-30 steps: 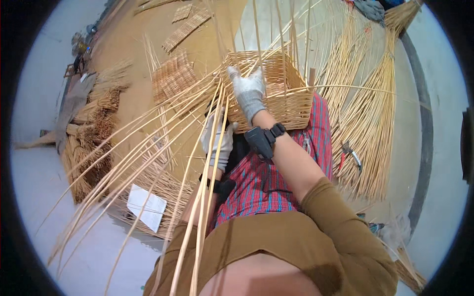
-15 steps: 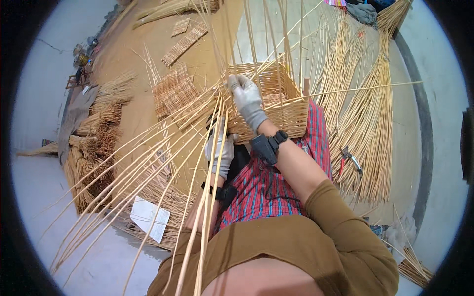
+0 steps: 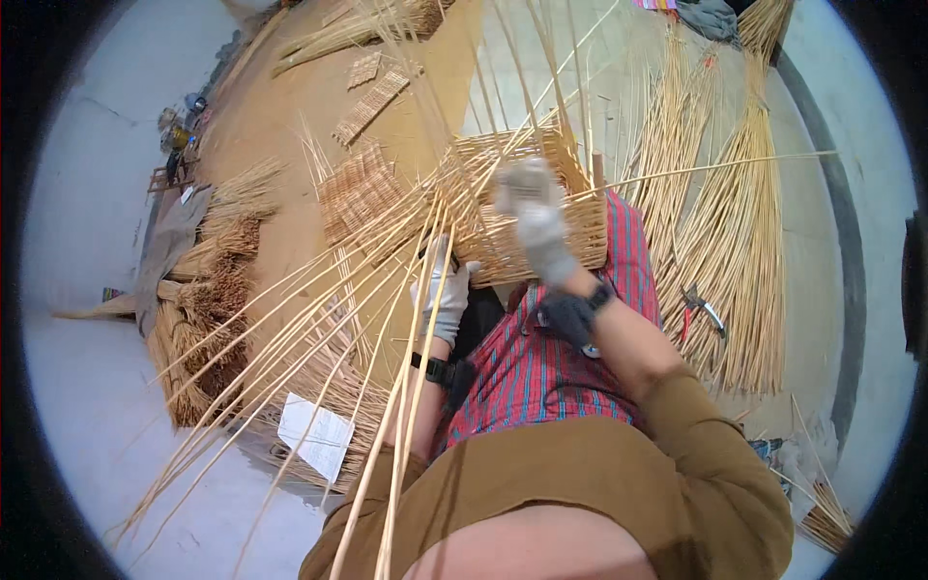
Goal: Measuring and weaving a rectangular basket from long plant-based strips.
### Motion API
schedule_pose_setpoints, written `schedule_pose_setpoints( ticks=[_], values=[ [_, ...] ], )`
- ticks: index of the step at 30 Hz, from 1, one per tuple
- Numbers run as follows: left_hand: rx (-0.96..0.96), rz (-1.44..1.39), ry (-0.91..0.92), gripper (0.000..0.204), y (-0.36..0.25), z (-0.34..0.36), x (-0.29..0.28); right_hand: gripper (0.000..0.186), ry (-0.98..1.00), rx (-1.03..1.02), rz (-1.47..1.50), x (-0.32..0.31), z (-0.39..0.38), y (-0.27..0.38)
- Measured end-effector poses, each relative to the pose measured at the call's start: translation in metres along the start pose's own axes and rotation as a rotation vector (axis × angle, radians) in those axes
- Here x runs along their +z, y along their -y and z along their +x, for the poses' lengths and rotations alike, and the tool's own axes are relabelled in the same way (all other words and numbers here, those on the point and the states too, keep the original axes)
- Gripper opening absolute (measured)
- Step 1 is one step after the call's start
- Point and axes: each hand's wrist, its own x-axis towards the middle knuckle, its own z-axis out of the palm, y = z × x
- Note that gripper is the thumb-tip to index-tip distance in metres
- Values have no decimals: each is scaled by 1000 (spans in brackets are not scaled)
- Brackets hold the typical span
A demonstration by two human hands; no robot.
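Observation:
A woven wicker basket [image 3: 583, 237] with tall stakes and long loose canes [image 3: 290, 280] rests on my lap, over red-and-blue striped cloth [image 3: 503, 387]. My left hand [image 3: 440, 295], in a pale glove, grips the basket's lower left corner, partly hidden behind canes. My gloved right hand [image 3: 536, 217] is over the basket's near side, blurred by motion, so its fingers cannot be made out.
Red-handled pruners [image 3: 701, 309] lie on long rod bundles [image 3: 730, 242] at right. Woven panels [image 3: 358, 193] lie ahead on a tan board. Cane bundles [image 3: 198, 290] line the left side; a white paper [image 3: 314, 435] lies at lower left.
My right hand has moved right, away from the upright stakes at the basket's left corner, and is now blurred. My left hand stays at the corner; the view has shifted slightly.

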Motion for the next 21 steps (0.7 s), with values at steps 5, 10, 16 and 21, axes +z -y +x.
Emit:
schedule_pose_setpoints(
  ticks=[5, 10, 16, 21],
  values=[
    [73, -106, -83, 55, -14, -8, -8, 16, 35, 465, 432, -91, -10, 39],
    [124, -439, -10, 56, -87, 15, -39, 13, -77, 502, -161, -106, 9, 40],
    [-365, -905, 431, 29, -82, 53, -15, 30, 280, 162, -592, -36, 51, 43],
    [-440, -951, 353, 24, -90, 56, -12, 59, 599, -218, -965, 12, 100, -5]
  ],
)
